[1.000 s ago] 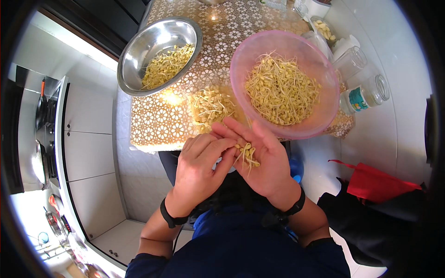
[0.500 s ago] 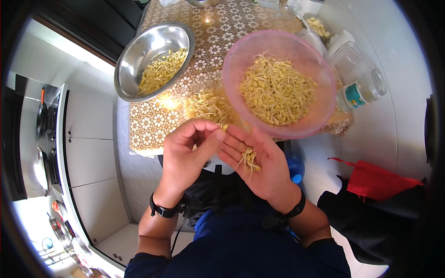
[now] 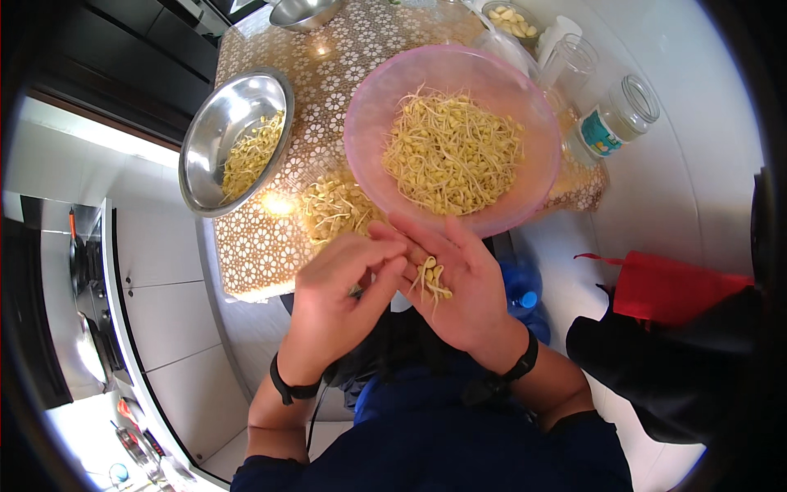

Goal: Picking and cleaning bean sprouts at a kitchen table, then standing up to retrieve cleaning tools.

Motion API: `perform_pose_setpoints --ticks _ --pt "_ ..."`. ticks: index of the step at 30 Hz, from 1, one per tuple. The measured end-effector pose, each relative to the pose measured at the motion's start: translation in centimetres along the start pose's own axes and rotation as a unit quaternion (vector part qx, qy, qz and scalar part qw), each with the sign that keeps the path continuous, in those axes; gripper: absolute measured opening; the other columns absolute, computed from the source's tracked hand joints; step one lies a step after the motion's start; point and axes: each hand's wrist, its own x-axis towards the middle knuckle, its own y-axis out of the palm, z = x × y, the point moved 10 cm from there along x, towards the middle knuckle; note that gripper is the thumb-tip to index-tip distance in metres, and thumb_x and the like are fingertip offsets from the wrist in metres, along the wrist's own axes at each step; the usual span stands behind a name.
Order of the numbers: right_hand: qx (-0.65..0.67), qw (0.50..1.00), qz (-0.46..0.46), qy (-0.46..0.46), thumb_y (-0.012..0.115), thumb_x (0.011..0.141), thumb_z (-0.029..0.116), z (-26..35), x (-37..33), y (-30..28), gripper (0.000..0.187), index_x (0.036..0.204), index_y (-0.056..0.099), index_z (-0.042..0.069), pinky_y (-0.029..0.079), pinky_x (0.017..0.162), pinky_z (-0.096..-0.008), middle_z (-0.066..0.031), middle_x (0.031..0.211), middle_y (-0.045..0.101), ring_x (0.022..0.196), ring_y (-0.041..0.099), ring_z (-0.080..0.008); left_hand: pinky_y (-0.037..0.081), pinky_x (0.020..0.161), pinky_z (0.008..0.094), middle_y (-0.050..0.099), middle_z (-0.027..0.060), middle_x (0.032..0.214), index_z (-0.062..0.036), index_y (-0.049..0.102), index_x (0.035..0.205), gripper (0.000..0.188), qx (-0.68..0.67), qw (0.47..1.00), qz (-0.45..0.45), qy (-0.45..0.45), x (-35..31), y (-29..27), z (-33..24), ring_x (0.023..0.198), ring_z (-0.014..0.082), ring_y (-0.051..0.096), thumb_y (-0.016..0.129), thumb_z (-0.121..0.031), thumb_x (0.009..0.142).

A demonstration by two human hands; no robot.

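Note:
My left hand (image 3: 340, 283) is closed in a pinch, its fingertips beside the fingers of my right hand; whatever it pinches is hidden. Palm up, my right hand (image 3: 467, 307) carries a few bean sprouts (image 3: 430, 279) with yellow heads and thin pale tails. Its fingers are stretched out toward the table. Just beyond my left hand lies a loose pile of bean sprouts (image 3: 338, 209) on the patterned tablecloth. A pink translucent basin (image 3: 365, 135) full of sprouts stands beyond my right hand. To the left, a steel bowl (image 3: 197, 156) holds a smaller heap of sprouts.
Glass jars (image 3: 631, 107) stand along the wall at the right, near a bowl of pale peeled cloves (image 3: 510, 20). Another steel bowl (image 3: 302, 12) sits at the far edge. Below the table on the right are a blue bottle (image 3: 525, 295) and a red cloth (image 3: 676, 287).
My left fingertips have closed in against my right fingers, and the sprout that showed between them is out of sight. The view has shifted, so the basin and bowl appear further left.

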Motion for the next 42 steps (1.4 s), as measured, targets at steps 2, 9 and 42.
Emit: perform_pose_setpoints --ticks 2,9,42 --pt "0.01 1.0 0.006 0.004 0.03 0.104 0.046 0.0 0.2 0.8 0.064 0.146 0.038 -0.002 0.032 0.114 -0.0439 -0.0196 0.148 0.043 0.137 0.042 -0.0308 0.046 0.057 0.0235 0.066 0.0051 0.083 -0.0011 0.071 0.096 0.016 0.018 0.999 0.008 -0.027 -1.1 0.3 0.4 0.063 0.0114 0.058 0.074 -0.001 0.081" --pt "0.016 0.999 0.041 0.015 0.03 0.104 0.046 -1.3 1.2 1.9 0.063 0.145 0.038 -0.001 0.033 0.113 -0.0418 -0.0204 0.149 0.042 0.139 0.039 -0.0305 0.045 0.055 0.0234 0.062 0.0037 0.078 -0.0024 0.07 0.095 0.019 0.01 0.997 0.0 -0.082 -3.8 -0.1 2.4 0.061 0.01 0.054 0.079 -0.005 0.078" --pt "0.009 0.999 0.047 0.019 0.033 0.104 0.041 -2.5 1.5 2.1 0.055 0.14 0.045 0.001 0.037 0.111 -0.042 -0.0196 0.144 0.049 0.132 0.047 -0.0308 0.039 0.056 0.0185 0.063 -0.0029 0.08 -0.0007 0.068 0.097 0.01 -0.191 0.953 -0.054 -0.228 -6.5 0.2 7.0 0.066 0.0014 0.05 0.07 -0.006 0.089"
